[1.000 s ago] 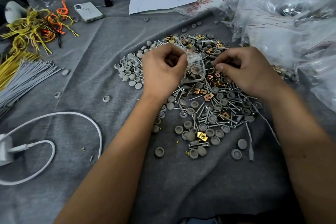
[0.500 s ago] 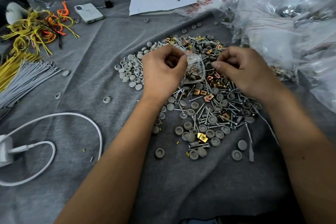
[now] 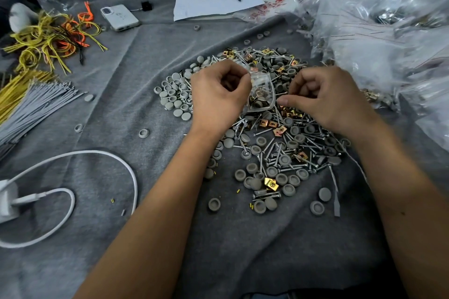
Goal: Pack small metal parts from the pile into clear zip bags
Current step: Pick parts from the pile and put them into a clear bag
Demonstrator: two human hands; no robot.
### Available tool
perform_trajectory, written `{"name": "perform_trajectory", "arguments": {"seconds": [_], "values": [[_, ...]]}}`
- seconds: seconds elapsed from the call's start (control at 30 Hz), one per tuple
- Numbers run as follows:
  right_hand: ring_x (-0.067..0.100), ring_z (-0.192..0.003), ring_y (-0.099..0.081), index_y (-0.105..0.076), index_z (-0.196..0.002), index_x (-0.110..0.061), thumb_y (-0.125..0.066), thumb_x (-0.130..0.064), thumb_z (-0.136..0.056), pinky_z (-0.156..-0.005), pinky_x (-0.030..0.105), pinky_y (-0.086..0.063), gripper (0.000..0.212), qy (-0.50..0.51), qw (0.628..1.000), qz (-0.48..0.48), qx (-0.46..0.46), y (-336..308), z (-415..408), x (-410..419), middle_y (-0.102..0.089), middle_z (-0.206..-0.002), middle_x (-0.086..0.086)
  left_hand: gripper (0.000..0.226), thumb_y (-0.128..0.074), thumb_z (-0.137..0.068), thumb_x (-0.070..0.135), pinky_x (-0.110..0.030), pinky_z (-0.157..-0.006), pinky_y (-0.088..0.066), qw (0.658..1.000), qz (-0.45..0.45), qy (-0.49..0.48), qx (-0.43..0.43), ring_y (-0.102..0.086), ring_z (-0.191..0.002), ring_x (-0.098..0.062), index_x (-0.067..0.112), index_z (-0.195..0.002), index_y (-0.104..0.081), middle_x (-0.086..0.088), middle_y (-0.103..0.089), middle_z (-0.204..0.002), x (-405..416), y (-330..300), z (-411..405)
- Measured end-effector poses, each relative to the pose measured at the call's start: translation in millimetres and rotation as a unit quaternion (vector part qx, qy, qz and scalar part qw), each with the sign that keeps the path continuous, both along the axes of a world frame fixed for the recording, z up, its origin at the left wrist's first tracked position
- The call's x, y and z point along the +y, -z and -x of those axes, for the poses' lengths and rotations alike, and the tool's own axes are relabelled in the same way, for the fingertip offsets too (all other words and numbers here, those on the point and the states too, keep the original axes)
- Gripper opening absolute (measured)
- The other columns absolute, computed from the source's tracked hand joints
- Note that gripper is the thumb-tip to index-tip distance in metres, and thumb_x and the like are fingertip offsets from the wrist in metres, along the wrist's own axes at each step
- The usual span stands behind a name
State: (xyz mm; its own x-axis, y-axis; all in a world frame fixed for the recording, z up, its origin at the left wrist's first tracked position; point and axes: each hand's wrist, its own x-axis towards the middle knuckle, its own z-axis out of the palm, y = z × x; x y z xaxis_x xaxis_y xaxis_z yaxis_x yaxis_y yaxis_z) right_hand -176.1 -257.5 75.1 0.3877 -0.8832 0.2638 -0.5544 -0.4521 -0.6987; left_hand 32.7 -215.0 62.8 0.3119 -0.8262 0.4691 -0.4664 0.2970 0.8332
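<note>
Bag: small clear zip bag point(image 3: 261, 91) held upright just above the pile point(image 3: 279, 133), already holding a few brass clips and grey caps at its bottom.
Left hand: left hand point(image 3: 220, 96) curled, thumb and fingers pinched on the bag's top left edge, keeping the mouth up.
Right hand: right hand point(image 3: 323, 97) loosely fisted just right of the bag, fingertips bunched; whether they hold a part cannot be told.
Pile: screws, grey caps and brass clips point(image 3: 271, 183) spread on the grey cloth point(image 3: 243, 250) under both hands.
Step, as judged: feeding parts into the bag.
Doing it well: keep the mouth spread and level, drop screws point-down so they do not snag the film, stay directly over the pile so strays fall back.
Finished bags: heap of clear bags point(image 3: 388, 43) right of the pile.
</note>
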Motion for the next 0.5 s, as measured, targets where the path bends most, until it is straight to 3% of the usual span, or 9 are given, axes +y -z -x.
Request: {"name": "perform_trajectory", "arguments": {"seconds": [0.13, 0.23, 0.37, 0.5], "values": [[0.012, -0.071, -0.07, -0.077, -0.087, -0.027, -0.086, -0.028, -0.079, -0.07, 0.032, -0.062, 0.012, -0.016, 1.0, -0.019, 0.009, -0.9, 1.3, 0.1, -0.073, -0.076, -0.007, 0.011, -0.071, -0.088, 0.003, -0.021, -0.05, -0.049, 1.0, 0.001, 0.001, 0.006, -0.058, -0.054, -0.005, 0.009, -0.08, -0.075, -0.002, -0.07, -0.066, 0.8, -0.4, 0.1], [-0.002, -0.082, -0.069, -0.078, -0.104, -0.03, -0.077, -0.017, -0.091, -0.081, 0.027, -0.057, 0.018, -0.033, 0.999, -0.02, 0.03, 0.0, 2.8, -2.1, -0.074, -0.09, -0.016, 0.012, -0.071, -0.088, 0.003, -0.02, -0.051, -0.048, 1.0, -0.001, 0.001, 0.004, -0.058, -0.054, -0.004, 0.01, -0.079, -0.075, -0.001, -0.07, -0.067, 0.6, -0.4, 0.4], [-0.015, -0.06, -0.061, -0.076, -0.112, -0.03, -0.07, -0.015, -0.096, -0.063, 0.014, -0.044, 0.022, -0.033, 0.999, -0.019, 0.038, 1.4, 2.6, -2.4, -0.067, -0.079, -0.024, 0.011, -0.071, -0.088, 0.003, -0.022, -0.051, -0.051, 1.0, -0.001, 0.0, 0.005, -0.059, -0.055, -0.007, 0.009, -0.08, -0.075, -0.002, -0.071, -0.068, 0.2, -0.3, -0.4], [-0.014, -0.07, -0.063, -0.077, -0.109, -0.026, -0.073, -0.017, -0.094, -0.067, 0.011, -0.047, 0.018, -0.015, 0.999, 0.004, 0.03, 0.8, 0.8, -0.9, -0.067, -0.084, -0.025, 0.012, -0.071, -0.088, 0.003, -0.021, -0.051, -0.05, 1.0, 0.001, 0.002, 0.005, -0.059, -0.055, -0.006, 0.009, -0.08, -0.075, -0.002, -0.071, -0.068, 0.3, 0.0, -0.4]]}}
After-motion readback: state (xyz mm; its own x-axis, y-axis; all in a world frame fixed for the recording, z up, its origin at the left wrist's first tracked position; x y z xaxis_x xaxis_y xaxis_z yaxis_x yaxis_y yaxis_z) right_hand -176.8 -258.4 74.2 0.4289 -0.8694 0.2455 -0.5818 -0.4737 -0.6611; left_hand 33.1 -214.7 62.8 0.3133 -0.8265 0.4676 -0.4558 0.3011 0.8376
